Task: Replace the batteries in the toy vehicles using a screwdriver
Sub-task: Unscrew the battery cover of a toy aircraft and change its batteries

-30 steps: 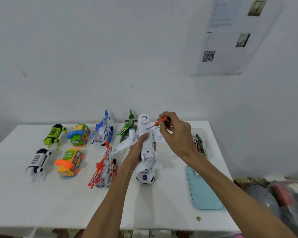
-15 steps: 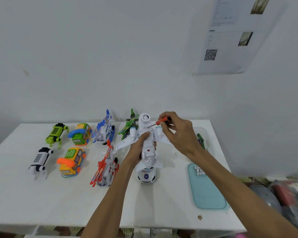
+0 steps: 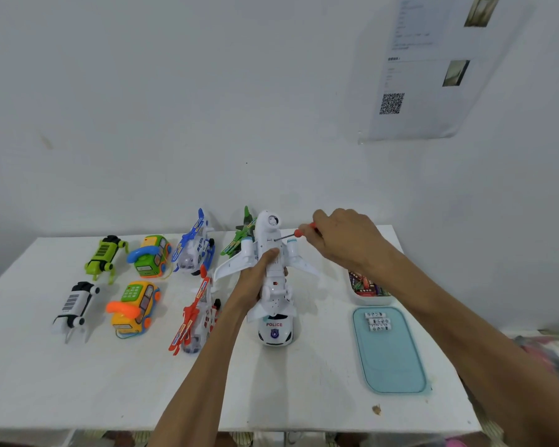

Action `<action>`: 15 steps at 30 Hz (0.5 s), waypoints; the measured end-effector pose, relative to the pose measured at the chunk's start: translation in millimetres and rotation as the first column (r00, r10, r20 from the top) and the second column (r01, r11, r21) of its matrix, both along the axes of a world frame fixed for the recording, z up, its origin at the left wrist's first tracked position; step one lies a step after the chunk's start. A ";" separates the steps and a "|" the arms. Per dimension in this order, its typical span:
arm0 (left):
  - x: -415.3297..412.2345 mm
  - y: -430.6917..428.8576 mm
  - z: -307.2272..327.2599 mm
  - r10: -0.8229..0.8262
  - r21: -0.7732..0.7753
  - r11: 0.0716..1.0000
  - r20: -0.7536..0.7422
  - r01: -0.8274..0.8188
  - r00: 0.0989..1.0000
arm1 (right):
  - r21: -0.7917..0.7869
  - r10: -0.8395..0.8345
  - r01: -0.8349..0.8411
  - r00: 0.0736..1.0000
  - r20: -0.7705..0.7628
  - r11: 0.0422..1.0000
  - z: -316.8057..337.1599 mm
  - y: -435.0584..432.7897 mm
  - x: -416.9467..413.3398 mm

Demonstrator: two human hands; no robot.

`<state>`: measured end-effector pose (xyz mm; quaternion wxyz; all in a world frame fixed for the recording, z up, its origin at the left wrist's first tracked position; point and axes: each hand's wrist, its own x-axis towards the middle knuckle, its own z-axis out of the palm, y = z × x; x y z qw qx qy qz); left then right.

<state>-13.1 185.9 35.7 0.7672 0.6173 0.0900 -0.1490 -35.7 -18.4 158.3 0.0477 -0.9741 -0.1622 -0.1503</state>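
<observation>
Right hand slid off toward 3 o'clock, uncovering the battery box, still pinching the screwdriver while left hand clamps the white plane.

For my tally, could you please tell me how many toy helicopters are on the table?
2: a blue helicopter in the back row and a red helicopter in front of it, left of the left hand.

Right hand hides most of the screwdriver handle; battery labels unreadable
</observation>
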 end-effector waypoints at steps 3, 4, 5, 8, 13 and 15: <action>4.2 2.1 2.6 -0.006 -0.026 1.000 0.014 0.006 1.000 | -0.033 -0.022 0.022 1.000 0.015 0.999 -1.8 3.3 -3.1; 6.0 1.7 3.0 -0.010 -0.030 1.000 0.020 0.011 1.000 | 0.032 0.031 -0.032 0.999 0.017 0.999 -3.7 4.2 -5.3; 6.9 1.3 3.8 -0.014 -0.025 1.000 0.029 0.015 0.999 | 0.128 0.096 -0.097 0.995 0.013 0.987 -5.4 4.5 -7.0; 7.7 0.3 4.5 -0.027 -0.027 0.999 0.034 0.028 0.999 | 0.309 0.230 -0.208 0.972 -0.036 0.928 -1.7 4.8 -8.9; 1.0 -5.6 7.7 -0.096 -0.042 0.994 0.015 0.096 0.995 | 0.247 -0.007 -0.025 0.992 0.127 0.969 12.9 5.7 5.6; 0.4 -8.1 6.2 -0.117 -0.057 0.991 0.010 0.118 0.993 | 0.216 0.019 -0.046 0.992 0.128 0.975 20.9 4.4 3.5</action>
